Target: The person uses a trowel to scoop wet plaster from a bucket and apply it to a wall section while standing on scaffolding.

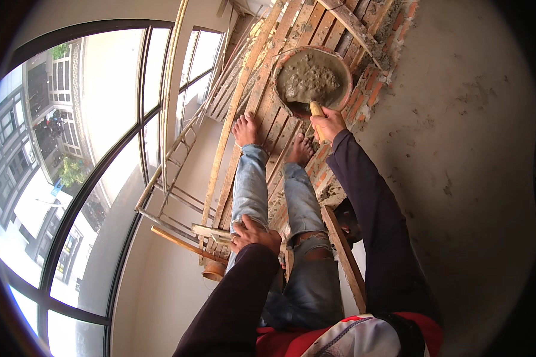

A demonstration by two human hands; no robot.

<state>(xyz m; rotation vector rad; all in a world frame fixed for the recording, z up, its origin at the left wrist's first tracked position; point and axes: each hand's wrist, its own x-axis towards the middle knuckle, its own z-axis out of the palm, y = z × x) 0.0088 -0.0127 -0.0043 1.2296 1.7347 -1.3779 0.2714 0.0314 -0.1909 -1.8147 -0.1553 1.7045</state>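
The right hand (329,125) is closed around the wooden handle (317,112) of a tool, at the near rim of a bucket (278,95) of wet mortar (311,77). The handle's long axis runs away from the person, leaning slightly left, its far end toward the mortar; the tool's working end cannot be made out. The left hand (255,237), loosely spread, rests on the left jeans leg (250,184).

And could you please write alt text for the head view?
Someone's right-hand grip holds a wooden-handled tool at the near side of a bucket of wet grey mix over wooden planks. The left-hand grip rests on the left jeans leg. Bare feet are on the planks, and a large window is on the left.
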